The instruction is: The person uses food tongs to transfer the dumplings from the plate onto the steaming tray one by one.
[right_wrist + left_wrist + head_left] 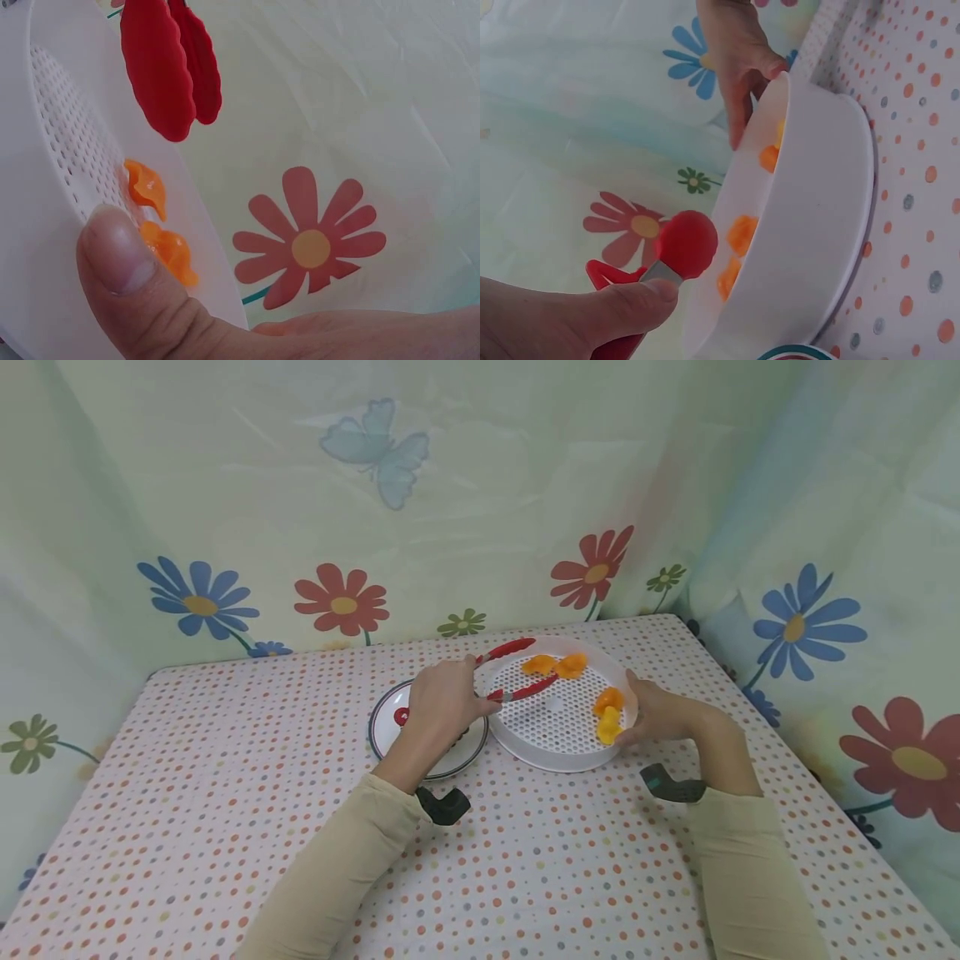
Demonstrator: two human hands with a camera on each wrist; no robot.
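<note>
In the head view my left hand (444, 693) holds a pair of red-tipped tongs (531, 689), their two arms spread apart. The tongs hang over a round white steamer basket (555, 761) with a perforated floor, nothing visibly between the tips. Two orange dumpling-shaped pieces (572, 666) lie toward its far side, close to the tongs. Another orange piece (608, 698) and a yellow piece (609, 727) touch at its right side. My right hand (663, 714) grips the basket's right rim, thumb (124, 259) over the edge in the right wrist view.
A white plate with a dark rim (384, 739) stands left of the basket, partly under my left hand and wrist. A small red item (401, 717) lies on it. The dotted tablecloth (225, 810) covers the table; a flowered curtain (480, 527) hangs behind and at the sides.
</note>
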